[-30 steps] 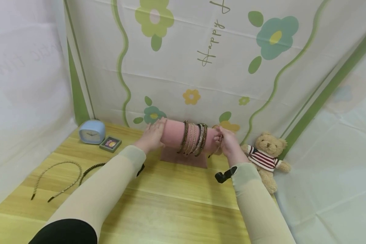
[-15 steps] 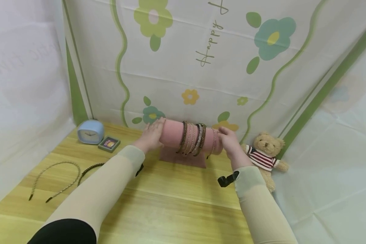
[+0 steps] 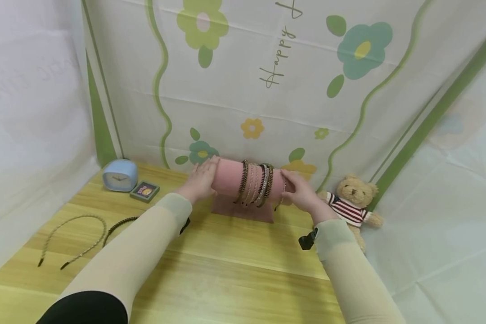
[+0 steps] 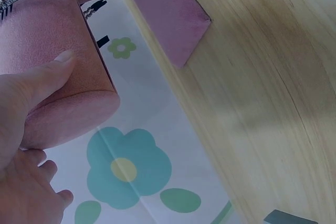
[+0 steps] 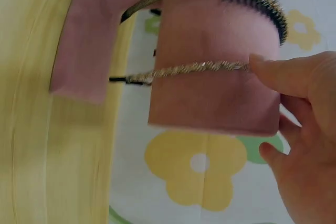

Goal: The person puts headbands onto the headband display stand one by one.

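A pink padded headband stand (image 3: 228,177) lies crosswise at the table's back, its roll carrying several headbands (image 3: 256,184). My left hand (image 3: 201,180) holds the roll's left end. In the left wrist view the thumb (image 4: 50,80) lies along the pink cylinder and the other fingers are around its end. At the opposite end, my right hand (image 3: 301,191) grips a thin glittery braided headband (image 5: 199,68) that sits round the roll, apart from the others. Its thumb tip (image 5: 260,66) rests on that headband, while the fingers reach behind the roll and are partly hidden.
Two more headbands lie on the wooden table at left, a light braided one (image 3: 101,229) and a dark one (image 3: 119,222) partly behind my left sleeve. A blue clock (image 3: 120,175) and small framed picture (image 3: 145,191) stand behind. A teddy bear (image 3: 352,202) leans at right.
My right hand first pinched the glittery headband near the roll's end, then loosened and shifted along it. The headband now sits on the roll. My left hand stays at its end.
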`<action>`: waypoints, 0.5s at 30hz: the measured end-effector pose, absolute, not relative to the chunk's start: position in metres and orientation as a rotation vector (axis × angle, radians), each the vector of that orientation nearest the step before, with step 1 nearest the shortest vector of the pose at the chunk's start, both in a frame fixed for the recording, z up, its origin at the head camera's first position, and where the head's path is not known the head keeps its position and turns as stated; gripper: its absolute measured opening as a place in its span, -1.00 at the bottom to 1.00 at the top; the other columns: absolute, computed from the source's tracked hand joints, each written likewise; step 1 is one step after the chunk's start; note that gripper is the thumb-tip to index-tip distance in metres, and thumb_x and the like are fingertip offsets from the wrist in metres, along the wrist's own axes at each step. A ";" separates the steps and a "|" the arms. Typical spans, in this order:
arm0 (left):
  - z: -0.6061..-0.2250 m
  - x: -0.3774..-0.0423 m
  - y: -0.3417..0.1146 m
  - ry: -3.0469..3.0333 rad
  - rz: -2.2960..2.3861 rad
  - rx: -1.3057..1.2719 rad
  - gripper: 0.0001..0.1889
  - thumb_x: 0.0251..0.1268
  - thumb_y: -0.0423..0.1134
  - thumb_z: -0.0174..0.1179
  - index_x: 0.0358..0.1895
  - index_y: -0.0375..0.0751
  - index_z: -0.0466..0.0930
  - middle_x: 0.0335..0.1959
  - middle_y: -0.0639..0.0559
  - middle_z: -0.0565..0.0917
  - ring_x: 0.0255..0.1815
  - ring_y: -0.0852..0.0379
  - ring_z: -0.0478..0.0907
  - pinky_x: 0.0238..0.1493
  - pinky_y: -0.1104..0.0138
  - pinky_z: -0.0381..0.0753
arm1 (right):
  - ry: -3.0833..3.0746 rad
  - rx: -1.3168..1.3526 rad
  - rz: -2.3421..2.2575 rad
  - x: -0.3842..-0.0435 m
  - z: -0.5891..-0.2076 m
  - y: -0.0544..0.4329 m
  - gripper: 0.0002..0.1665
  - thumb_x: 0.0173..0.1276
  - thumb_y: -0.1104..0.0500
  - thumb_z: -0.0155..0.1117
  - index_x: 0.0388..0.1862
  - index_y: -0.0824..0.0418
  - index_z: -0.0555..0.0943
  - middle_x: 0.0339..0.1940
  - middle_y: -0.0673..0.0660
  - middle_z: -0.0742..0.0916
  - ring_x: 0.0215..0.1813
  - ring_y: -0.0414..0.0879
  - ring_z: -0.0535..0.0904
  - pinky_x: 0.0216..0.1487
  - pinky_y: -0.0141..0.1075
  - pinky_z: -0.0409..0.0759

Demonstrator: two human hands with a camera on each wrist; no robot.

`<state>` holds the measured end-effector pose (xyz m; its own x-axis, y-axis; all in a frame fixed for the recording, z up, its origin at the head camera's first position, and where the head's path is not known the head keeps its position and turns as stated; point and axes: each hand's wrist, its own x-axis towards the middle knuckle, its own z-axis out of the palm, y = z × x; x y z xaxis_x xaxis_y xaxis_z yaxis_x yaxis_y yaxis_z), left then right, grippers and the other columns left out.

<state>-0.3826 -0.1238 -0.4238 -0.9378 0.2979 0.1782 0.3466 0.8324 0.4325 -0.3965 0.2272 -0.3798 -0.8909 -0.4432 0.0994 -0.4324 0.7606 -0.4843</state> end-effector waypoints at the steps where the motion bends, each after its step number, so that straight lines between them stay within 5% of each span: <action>1: -0.424 -0.383 -0.123 -2.905 -0.722 -0.516 0.23 0.06 -0.26 0.52 0.58 -0.20 -0.33 0.61 -0.18 -0.17 0.59 -0.11 -0.23 0.51 -0.09 -0.33 | 2.941 -0.735 -0.775 -0.397 -0.381 0.228 -0.10 0.35 0.29 0.35 0.58 0.15 0.17 0.52 0.26 0.28 0.51 0.20 0.14 0.48 0.08 0.10; 15: -0.424 -0.383 -0.123 -2.893 -0.729 -0.515 0.21 0.04 -0.26 0.52 0.58 -0.23 -0.28 0.61 -0.18 -0.14 0.59 -0.12 -0.20 0.51 -0.09 -0.33 | 3.089 -0.766 -0.620 -0.401 -0.383 0.223 -0.06 0.18 0.04 0.52 0.51 0.08 0.33 0.48 0.16 0.39 0.46 0.17 0.27 0.47 0.05 0.14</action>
<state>-0.3827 -0.1231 -0.4236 -0.9357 0.2968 0.1908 0.3518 0.8266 0.4393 -0.4007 0.2230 -0.3825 -0.8835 -0.4298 0.1863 -0.4684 0.8157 -0.3395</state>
